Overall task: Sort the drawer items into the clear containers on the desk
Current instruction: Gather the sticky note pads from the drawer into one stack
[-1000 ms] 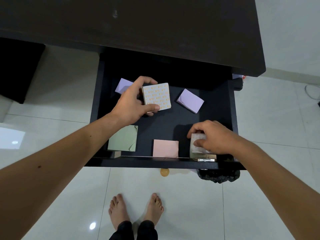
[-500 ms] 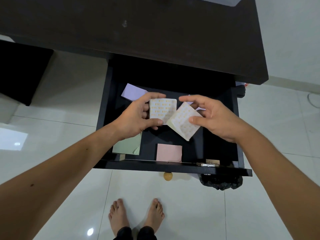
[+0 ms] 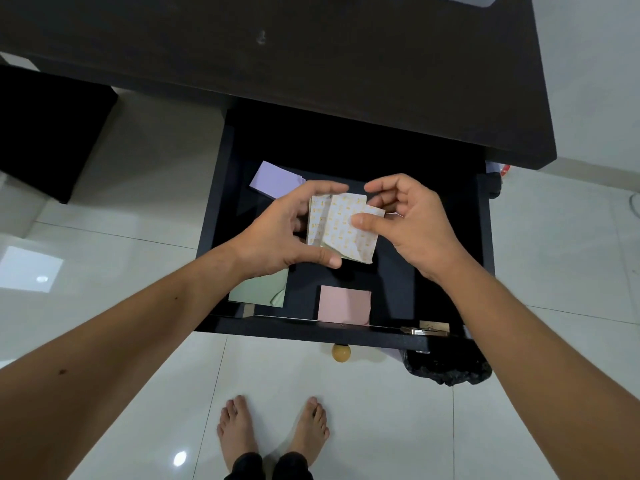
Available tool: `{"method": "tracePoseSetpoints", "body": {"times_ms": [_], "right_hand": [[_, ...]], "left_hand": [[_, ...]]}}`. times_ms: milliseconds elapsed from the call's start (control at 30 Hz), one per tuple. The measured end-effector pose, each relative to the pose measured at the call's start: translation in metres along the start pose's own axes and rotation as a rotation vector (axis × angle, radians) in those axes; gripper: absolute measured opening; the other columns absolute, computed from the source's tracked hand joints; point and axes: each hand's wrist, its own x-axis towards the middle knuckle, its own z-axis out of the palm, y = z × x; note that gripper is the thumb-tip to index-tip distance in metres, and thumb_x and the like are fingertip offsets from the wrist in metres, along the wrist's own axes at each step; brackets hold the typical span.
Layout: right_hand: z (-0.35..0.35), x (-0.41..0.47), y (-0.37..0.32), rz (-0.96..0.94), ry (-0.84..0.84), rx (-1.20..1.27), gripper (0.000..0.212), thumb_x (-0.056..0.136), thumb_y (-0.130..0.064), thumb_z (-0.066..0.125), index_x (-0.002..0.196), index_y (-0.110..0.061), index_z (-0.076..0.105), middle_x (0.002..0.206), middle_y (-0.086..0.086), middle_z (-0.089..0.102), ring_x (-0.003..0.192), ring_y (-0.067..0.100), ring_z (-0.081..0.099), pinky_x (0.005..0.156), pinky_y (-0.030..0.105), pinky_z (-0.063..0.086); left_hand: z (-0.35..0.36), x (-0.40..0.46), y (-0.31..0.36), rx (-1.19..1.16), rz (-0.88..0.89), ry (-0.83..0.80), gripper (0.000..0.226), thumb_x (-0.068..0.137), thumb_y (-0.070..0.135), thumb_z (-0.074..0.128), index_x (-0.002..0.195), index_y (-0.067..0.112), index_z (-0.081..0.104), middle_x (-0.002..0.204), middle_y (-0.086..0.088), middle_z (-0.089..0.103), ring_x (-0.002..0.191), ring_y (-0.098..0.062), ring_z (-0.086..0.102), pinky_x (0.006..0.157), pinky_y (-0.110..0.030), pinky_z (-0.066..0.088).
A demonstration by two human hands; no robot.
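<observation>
Above the open black drawer both hands meet over two white pads printed with orange marks. My left hand grips the first patterned pad from the left. My right hand presses the second patterned pad onto it with the thumb, tilted and overlapping. On the drawer floor lie a purple pad at the back left, a green pad at the front left, and a pink pad at the front middle. A corner of a clear container shows at the desk's far edge.
The dark desk top overhangs the drawer's back. A small metal clip lies at the drawer's front right. A wooden knob sticks out of the drawer front, a black bag sits below on the white tiled floor, with my bare feet nearby.
My right hand lifted the second patterned pad from the drawer's front right and brought it left against the pad in my left hand. The two pads now overlap.
</observation>
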Motion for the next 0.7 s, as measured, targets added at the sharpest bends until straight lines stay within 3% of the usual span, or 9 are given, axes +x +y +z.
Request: {"method": "tracePoseSetpoints", "body": {"times_ms": [100,300,400,500,633,700], "right_hand": [[0.009,0.002,-0.002,-0.017,0.045,0.025,0.049,0.072,-0.014,0.096,0.109,-0.023,0.066,0.101,0.001,0.069,0.091,0.010,0.071,0.080,0.026,0.062],[0.027,0.003,-0.008,-0.014,0.101,0.014,0.049,0.066,-0.034,0.099,0.101,-0.019,0.068,0.101,0.009,0.075,0.094,0.030,0.072,0.082,0.043,0.064],[0.036,0.005,-0.013,0.001,0.102,0.040,0.051,0.065,-0.037,0.100,0.100,-0.018,0.068,0.099,0.014,0.074,0.092,0.037,0.071,0.083,0.051,0.063],[0.045,0.008,-0.018,0.000,0.084,0.058,0.053,0.064,-0.039,0.099,0.100,-0.018,0.067,0.094,0.011,0.073,0.082,0.029,0.069,0.081,0.046,0.064],[0.044,0.010,-0.018,0.009,0.048,0.179,0.029,0.092,-0.036,0.079,0.104,-0.014,0.065,0.088,0.004,0.071,0.074,0.017,0.069,0.068,0.034,0.058],[0.043,0.009,-0.010,0.024,-0.020,0.152,0.018,0.101,-0.033,0.067,0.101,-0.014,0.066,0.086,0.003,0.072,0.074,0.018,0.069,0.069,0.033,0.056]], "left_hand": [[-0.002,-0.003,0.004,0.009,0.006,0.023,0.085,0.069,0.005,0.096,0.140,0.032,0.056,0.136,-0.004,0.064,0.123,-0.021,0.067,0.096,-0.044,0.063],[-0.019,-0.014,0.014,0.039,-0.008,0.058,0.078,0.069,0.011,0.098,0.130,0.031,0.053,0.125,-0.009,0.070,0.110,-0.027,0.075,0.084,-0.070,0.059],[-0.024,-0.019,0.017,0.011,0.008,0.069,0.070,0.076,0.019,0.092,0.131,0.021,0.049,0.127,-0.014,0.067,0.109,-0.027,0.075,0.085,-0.056,0.064],[-0.028,-0.020,0.017,0.025,0.050,0.101,0.050,0.091,0.008,0.080,0.131,0.015,0.049,0.122,-0.016,0.066,0.111,-0.031,0.071,0.093,-0.057,0.061],[-0.043,-0.019,0.022,0.075,0.115,0.165,0.046,0.094,-0.001,0.074,0.129,0.021,0.053,0.121,-0.003,0.065,0.111,-0.023,0.067,0.096,-0.051,0.061],[-0.055,-0.019,0.028,0.090,0.153,0.210,0.047,0.094,0.000,0.075,0.128,0.025,0.054,0.123,-0.003,0.065,0.113,-0.032,0.066,0.098,-0.053,0.059]]}}
